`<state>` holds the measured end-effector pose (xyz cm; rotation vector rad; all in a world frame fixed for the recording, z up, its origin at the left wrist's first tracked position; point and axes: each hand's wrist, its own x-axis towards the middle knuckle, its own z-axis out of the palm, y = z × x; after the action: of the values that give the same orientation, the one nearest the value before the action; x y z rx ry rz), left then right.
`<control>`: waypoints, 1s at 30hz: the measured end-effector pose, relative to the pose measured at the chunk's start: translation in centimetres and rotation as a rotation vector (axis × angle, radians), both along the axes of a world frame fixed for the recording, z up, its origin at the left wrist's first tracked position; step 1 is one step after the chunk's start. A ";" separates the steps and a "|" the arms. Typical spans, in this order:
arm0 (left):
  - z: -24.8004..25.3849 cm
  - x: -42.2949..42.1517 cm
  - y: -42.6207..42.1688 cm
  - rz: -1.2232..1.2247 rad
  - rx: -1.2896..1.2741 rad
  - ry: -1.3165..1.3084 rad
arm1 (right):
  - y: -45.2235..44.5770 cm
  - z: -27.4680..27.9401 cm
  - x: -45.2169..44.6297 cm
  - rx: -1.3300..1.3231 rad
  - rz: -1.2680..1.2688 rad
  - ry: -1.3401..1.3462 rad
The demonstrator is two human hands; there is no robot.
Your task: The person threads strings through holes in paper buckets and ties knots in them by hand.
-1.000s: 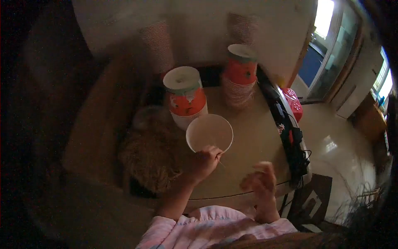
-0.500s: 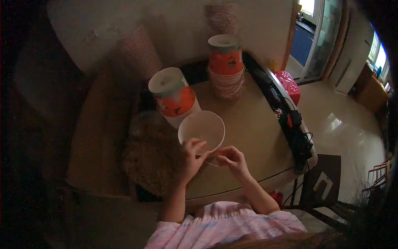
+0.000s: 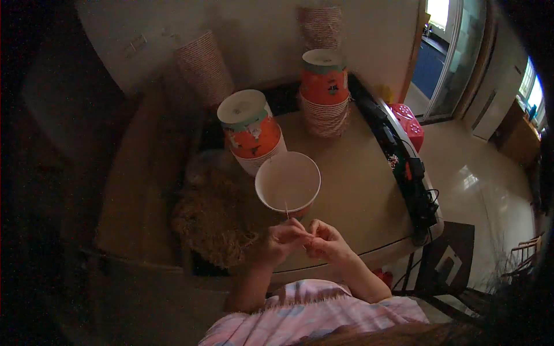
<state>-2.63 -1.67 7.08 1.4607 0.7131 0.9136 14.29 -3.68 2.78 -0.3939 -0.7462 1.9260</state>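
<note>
Close to the table's front edge, my left hand [image 3: 284, 241] and my right hand [image 3: 330, 242] meet with fingertips pinched together. A thin pale strand [image 3: 287, 211] rises from the pinched fingers of my left hand, across the rim of a paper cup. Its other end is hidden at the fingertips, where both hands pinch. The white-lined paper cup [image 3: 288, 181] stands mouth up just beyond my hands, apart from them. To the left lies a shaggy bundle of brown fibres [image 3: 213, 225].
Upside-down orange paper cups are stacked behind, one stack [image 3: 254, 135] at left and another [image 3: 325, 86] farther back. Tall cup stacks [image 3: 205, 66] stand against the wall. Cables and a power strip [image 3: 418, 167] line the table's right side. A pink stool [image 3: 408, 122] is beyond.
My left hand has come away from the cup's rim toward me, and its fingertips now meet those of my right hand. The strand now shows upright. The view has shifted slightly.
</note>
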 end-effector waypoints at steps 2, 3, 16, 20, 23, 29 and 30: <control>-1.4 0.5 -0.2 0.169 0.108 0.010 | -0.1 -0.1 -0.2 -0.004 -0.073 -0.085; -1.5 0.8 -0.2 0.253 0.161 0.015 | -0.2 0.1 -0.3 0.016 -0.118 -0.176; -0.9 1.8 -0.6 0.412 0.496 0.454 | -0.7 1.0 -1.5 0.286 -0.548 -0.638; -1.6 1.7 -0.4 0.399 0.511 0.480 | -0.9 0.9 -1.7 0.270 -0.572 -0.655; -1.8 1.9 -0.3 0.396 0.478 0.484 | -0.8 0.8 -1.7 0.294 -0.625 -0.683; -1.6 2.0 -0.4 0.358 0.423 0.450 | -0.6 0.1 -1.6 0.271 -0.630 -0.648; -1.5 1.9 -0.4 0.349 0.417 0.449 | -0.6 -0.1 -1.7 0.247 -0.624 -0.641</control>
<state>-0.71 -2.06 5.56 1.9846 1.1871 1.0521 12.64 -4.23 2.64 -0.9825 -1.0971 1.0971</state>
